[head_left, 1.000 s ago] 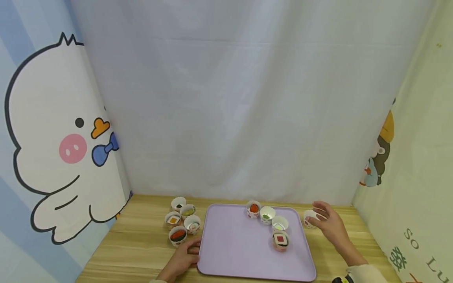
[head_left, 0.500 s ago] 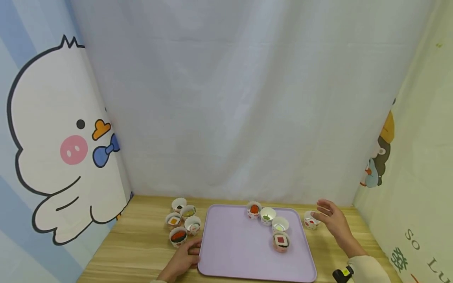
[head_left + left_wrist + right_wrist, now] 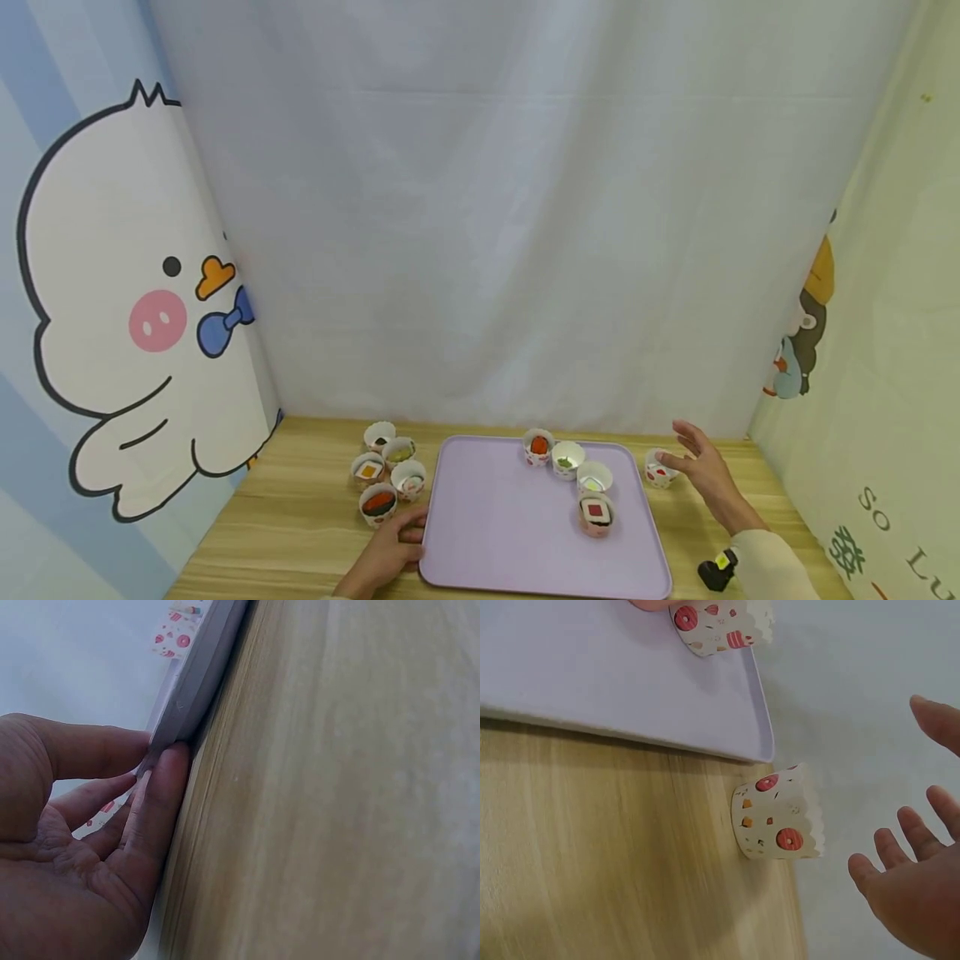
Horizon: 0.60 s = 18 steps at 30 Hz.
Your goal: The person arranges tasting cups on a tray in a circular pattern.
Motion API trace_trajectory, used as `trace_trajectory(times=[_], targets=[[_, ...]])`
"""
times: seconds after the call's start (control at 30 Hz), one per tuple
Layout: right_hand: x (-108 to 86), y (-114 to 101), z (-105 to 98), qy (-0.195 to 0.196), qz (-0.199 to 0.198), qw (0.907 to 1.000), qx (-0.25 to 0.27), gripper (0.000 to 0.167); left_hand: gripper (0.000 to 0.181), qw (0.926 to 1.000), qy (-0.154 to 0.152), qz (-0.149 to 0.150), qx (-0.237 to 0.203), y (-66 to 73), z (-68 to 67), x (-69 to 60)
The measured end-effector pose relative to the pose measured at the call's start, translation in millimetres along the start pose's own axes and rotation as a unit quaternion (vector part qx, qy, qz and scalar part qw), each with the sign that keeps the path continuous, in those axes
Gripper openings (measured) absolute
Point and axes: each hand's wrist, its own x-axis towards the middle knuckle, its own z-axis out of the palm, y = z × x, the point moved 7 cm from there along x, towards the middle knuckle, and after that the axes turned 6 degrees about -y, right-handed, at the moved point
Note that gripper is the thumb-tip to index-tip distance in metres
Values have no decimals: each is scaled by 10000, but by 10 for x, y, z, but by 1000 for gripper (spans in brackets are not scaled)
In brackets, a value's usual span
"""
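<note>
A lilac tray (image 3: 502,525) lies flat on the wooden table. My left hand (image 3: 386,550) pinches its left edge, thumb on the rim and fingertips below, as the left wrist view (image 3: 90,825) shows. At the tray's right stands a white paper baking cup (image 3: 660,477) with red prints; its contents are hard to make out. My right hand (image 3: 707,477) hovers just beside this cup, fingers spread and holding nothing. In the right wrist view a gap separates the fingers from the cup (image 3: 776,817). Several similar cups with small food-like pieces stand along the tray's right part, including a pink one (image 3: 596,527).
Left of the tray stands a cluster of several filled paper cups, the nearest cup (image 3: 377,512) close to my left hand. A white curtain (image 3: 487,250) hangs behind the table (image 3: 300,500). Printed cloths flank both sides. A black device (image 3: 717,572) sits at my right wrist.
My right hand has drawn a little to the right and up, away from the lone cup, which shows more fully now. The left hand and the tray stay put.
</note>
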Motion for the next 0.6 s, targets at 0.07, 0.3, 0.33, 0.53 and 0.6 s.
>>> trace_trajectory(times=[0.07,0.3,0.33,0.53,0.6], targets=[[35,79,-5,-4,36,10000,40,84,68,10000,11,20,14,9,-2,-8],[89,358,20,-8,333,9993,192,91,67,10000,24,-35,58,-18,-3,-8],[92,376,27,-34,359,9991,206,93,68,10000,12,-40,44,-18,-2,-7],[119,458,74,-165,374,9989,251,98,68,10000,-1,-62,6,2,-7,-15],[128,496,89,-165,386,9988,253,97,68,10000,10,-82,8,0,-11,-14]])
